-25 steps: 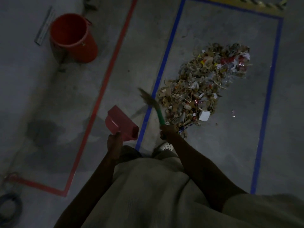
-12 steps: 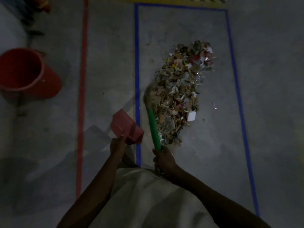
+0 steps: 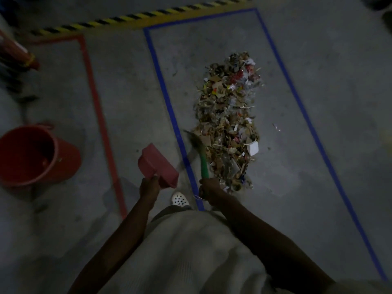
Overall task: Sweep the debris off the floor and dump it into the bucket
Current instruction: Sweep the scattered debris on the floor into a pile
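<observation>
A long heap of debris, paper scraps and cardboard bits, lies on the grey floor inside a blue taped rectangle. My right hand grips the green handle of a small broom whose bristles reach the heap's near left edge. My left hand holds a pink dustpan by its handle, raised above the floor left of the blue line. The red bucket stands open at the left edge of the view.
A red taped outline runs between the bucket and the blue rectangle. Yellow-black hazard tape crosses the far floor. Red-and-dark objects sit at the far left. My white shoe shows below the dustpan.
The view has swung, so the bucket now sits lower left and hazard tape shows. The broom has stayed at the heap's left edge and the dustpan has stayed raised.
</observation>
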`<state>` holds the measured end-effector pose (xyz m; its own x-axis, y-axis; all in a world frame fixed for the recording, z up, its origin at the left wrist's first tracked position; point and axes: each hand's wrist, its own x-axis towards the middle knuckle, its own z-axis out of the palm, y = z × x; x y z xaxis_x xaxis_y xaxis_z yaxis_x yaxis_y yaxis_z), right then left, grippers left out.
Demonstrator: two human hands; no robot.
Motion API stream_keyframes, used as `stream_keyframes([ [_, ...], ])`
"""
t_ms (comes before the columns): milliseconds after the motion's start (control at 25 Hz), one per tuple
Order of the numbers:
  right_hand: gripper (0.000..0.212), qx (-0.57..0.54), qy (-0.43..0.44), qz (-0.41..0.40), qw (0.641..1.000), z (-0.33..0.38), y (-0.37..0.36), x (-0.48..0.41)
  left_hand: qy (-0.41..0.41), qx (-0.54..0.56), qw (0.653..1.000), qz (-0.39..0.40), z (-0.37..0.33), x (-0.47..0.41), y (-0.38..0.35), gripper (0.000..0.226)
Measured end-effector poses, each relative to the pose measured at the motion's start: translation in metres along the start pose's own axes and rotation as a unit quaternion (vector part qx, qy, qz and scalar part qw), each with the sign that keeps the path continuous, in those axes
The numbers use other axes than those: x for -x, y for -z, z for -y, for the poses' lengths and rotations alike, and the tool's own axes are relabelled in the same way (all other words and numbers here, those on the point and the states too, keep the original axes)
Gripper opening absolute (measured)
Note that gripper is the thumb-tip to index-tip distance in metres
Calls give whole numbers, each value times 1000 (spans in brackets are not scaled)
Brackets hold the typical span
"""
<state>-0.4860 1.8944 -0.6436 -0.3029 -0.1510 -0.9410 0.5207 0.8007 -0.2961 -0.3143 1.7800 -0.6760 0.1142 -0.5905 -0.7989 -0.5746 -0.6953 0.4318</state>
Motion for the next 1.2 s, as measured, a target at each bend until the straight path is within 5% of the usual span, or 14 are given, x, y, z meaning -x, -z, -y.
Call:
stream_keyframes([
  [240, 23, -44, 65, 18, 997, 31, 7, 27, -52, 20, 998, 23, -63, -22, -3, 43],
  [440, 42, -135, 4, 21, 991, 103, 9, -8, -75, -9, 995, 59, -128, -60, -20, 46],
  [760, 15, -298, 17, 90, 950, 252, -12, -7, -98, -20, 994, -33, -268, -128, -8, 54],
  [920, 4, -292, 12, 124, 948, 317, -17, 4, -114, -3, 993, -30, -315, -141, -19, 54],
  [1080, 9, -302, 21, 129, 944, 378, -35, -11, -106, -1, 994, 7, -365, -169, -20, 43],
  [1200, 34, -314, 8, 99, 944, 409, -58, -22, -107, -8, 993, 51, -405, -200, -15, 35],
])
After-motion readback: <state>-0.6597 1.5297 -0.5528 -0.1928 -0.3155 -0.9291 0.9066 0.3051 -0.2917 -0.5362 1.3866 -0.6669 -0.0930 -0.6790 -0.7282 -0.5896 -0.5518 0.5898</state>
